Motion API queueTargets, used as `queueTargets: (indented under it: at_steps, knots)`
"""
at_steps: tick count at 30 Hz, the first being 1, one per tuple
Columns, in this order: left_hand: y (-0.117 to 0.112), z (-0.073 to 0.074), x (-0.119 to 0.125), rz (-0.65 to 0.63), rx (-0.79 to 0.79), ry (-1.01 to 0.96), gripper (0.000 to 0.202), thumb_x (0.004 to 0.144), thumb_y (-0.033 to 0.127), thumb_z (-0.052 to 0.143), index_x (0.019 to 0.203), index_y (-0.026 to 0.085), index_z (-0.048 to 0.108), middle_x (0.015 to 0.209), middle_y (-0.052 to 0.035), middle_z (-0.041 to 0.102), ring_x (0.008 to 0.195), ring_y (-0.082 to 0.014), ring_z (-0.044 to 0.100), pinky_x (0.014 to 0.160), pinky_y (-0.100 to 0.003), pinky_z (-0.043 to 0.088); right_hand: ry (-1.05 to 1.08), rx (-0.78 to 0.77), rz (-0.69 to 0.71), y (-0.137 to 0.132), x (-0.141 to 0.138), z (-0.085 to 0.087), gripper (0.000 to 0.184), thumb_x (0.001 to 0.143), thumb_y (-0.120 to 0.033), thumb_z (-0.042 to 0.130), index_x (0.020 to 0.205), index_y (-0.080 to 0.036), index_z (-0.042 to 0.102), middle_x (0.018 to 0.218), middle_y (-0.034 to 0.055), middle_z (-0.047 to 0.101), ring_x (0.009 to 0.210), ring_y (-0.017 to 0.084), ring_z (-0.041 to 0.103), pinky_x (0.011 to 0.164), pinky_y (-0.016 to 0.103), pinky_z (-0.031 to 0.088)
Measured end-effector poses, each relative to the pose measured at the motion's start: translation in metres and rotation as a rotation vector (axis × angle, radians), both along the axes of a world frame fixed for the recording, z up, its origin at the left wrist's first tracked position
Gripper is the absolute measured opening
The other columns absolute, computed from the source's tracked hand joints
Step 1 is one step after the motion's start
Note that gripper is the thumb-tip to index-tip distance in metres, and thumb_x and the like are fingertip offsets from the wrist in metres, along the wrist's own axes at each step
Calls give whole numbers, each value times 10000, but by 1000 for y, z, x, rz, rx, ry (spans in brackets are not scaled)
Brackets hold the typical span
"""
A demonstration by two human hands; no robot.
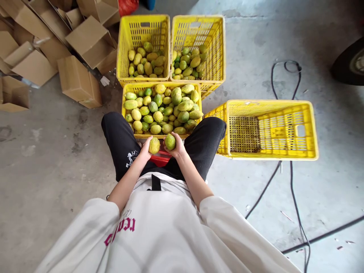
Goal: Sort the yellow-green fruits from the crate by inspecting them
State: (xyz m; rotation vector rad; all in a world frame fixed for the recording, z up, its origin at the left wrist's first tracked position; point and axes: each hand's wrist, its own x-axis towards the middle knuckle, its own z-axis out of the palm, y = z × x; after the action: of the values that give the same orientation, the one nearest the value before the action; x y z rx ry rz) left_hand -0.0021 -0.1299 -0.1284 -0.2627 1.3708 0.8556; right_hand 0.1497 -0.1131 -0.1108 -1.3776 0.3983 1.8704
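Observation:
I sit with my knees apart over a full yellow crate [124,99] of green-yellow oval fruit. My left hand [145,150] is closed round a yellowish speckled fruit [154,145]. My right hand [178,149] is closed round a greener fruit [170,141]. Both fruits are held side by side just in front of the near rim of the full crate, above a red stool edge [160,159].
Two more yellow crates, the left one [122,45] and the right one [218,49], stand behind, partly filled with fruit. An empty yellow crate [311,129] sits to my right. Cardboard boxes [79,81] pile up at the far left. Black cables [294,201] run over the concrete floor on the right.

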Motion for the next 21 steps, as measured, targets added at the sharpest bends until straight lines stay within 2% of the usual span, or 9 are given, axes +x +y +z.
queueTargets:
  at_steps: [3, 8, 13, 18, 21]
  knots:
    - [-1, -2, 0, -47, 22, 22, 267, 1070, 318, 921, 944, 209, 713, 721, 2, 744, 577, -146, 733, 584, -217, 574, 15, 39, -33, 1, -1, 4, 310, 1176, -443, 674, 928, -259, 641, 756, 0, 753, 526, 145, 609, 426, 213, 429]
    - [-2, -2, 1, -67, 61, 79, 275, 993, 214, 967, 950, 233, 696, 728, 21, 748, 590, -142, 713, 564, -219, 550, 18, 10, -73, 2, -2, 6, 287, 1189, -405, 638, 942, -260, 656, 713, -17, 697, 581, 167, 675, 480, 213, 500]
    - [-1, -2, 0, -15, 40, 84, 279, 1079, 283, 869, 884, 231, 677, 692, 35, 695, 551, -119, 646, 547, -208, 503, 76, 4, -38, 1, 0, 0, 237, 1153, -373, 607, 968, -256, 698, 785, 40, 748, 665, 215, 725, 536, 251, 582]
    - [1, -5, -3, 43, 10, 23, 324, 1181, 281, 669, 861, 242, 635, 675, 43, 653, 584, -141, 686, 606, -224, 565, 56, -42, -72, 2, -1, 1, 299, 1196, -376, 514, 984, -263, 691, 834, 60, 778, 683, 218, 735, 557, 257, 611]
    - [-2, -11, -3, 23, 32, 5, 264, 1112, 338, 797, 900, 246, 670, 666, 40, 664, 620, -176, 733, 605, -241, 590, 62, -36, -90, 2, -1, 5, 377, 1233, -395, 470, 961, -251, 689, 815, 73, 785, 677, 208, 731, 554, 246, 619]
